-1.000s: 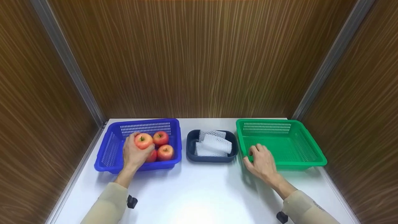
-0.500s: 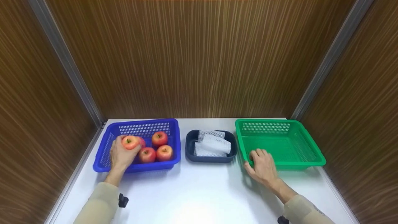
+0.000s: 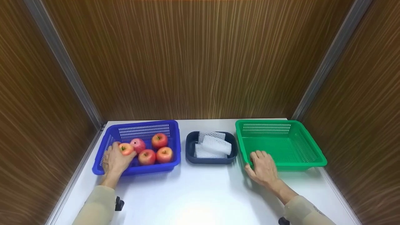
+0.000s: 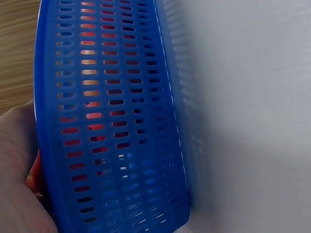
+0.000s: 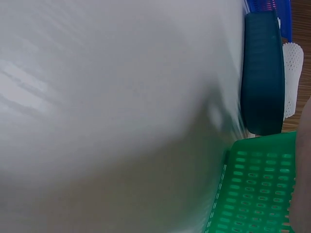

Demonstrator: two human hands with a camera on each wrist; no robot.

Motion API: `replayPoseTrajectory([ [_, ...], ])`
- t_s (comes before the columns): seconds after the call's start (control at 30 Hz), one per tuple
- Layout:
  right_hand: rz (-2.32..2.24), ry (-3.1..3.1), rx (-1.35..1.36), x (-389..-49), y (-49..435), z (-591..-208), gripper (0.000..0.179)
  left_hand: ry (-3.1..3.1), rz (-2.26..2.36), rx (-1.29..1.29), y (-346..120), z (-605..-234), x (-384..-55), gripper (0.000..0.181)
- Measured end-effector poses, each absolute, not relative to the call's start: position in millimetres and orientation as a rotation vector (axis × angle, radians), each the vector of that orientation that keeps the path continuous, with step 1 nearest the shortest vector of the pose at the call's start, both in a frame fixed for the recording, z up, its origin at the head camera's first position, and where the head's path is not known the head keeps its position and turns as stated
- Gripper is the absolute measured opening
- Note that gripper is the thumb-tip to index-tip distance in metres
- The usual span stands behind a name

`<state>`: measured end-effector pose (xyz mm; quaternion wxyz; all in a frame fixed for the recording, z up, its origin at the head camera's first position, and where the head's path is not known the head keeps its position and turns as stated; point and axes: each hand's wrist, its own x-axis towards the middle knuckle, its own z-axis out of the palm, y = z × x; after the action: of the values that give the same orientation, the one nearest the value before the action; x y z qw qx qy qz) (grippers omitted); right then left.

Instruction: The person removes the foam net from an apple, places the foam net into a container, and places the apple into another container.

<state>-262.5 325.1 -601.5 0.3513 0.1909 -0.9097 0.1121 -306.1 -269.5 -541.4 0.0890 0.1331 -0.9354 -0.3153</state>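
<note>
At the left side of the blue basket (image 3: pixel 173 162), my left hand (image 3: pixel 115 159) holds an apple (image 3: pixel 126 149), thumb on one side and fingers on the other. Several other red apples (image 3: pixel 164 155) lie to its right in the same basket. In the left wrist view the basket's slotted wall (image 4: pixel 109 116) hides most of the fruit, and part of the left hand (image 4: pixel 17 170) shows at the edge. My right hand (image 3: pixel 264 167) grips the near left rim of the green basket (image 3: pixel 303 164), fingers over the inside and thumb outside.
Between the baskets stands a small dark tub (image 3: pixel 211 160) with several white foam net sleeves (image 3: pixel 216 145) in it. All stand on a white table (image 3: pixel 193 193). Wood-grain panels (image 3: pixel 200 62) enclose the back and both sides.
My left hand has carried the apple leftward and lower within the blue basket, uncovering the apples to its right. The right hand has slid slightly nearer and stays at the green rim.
</note>
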Motion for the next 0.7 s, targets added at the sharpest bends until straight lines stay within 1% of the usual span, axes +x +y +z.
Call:
replayPoseTrajectory([
  [0.17, 0.278, -2.365, 0.488, -261.8, 324.7, -601.1, 0.026, -2.866, -0.85, 0.403, -272.1, -541.7, -307.2, 0.087],
  [0.47, 0.272, -2.39, 0.459, -264.2, 327.5, -597.7, 0.028, -2.968, -0.881, 0.347, -273.5, -540.5, -320.4, 0.091],
  [0.7, 0.253, -2.39, 0.471, -259.6, 323.9, -600.8, 0.028, -3.09, -0.914, 0.388, -285.5, -539.4, -326.0, 0.107],
])
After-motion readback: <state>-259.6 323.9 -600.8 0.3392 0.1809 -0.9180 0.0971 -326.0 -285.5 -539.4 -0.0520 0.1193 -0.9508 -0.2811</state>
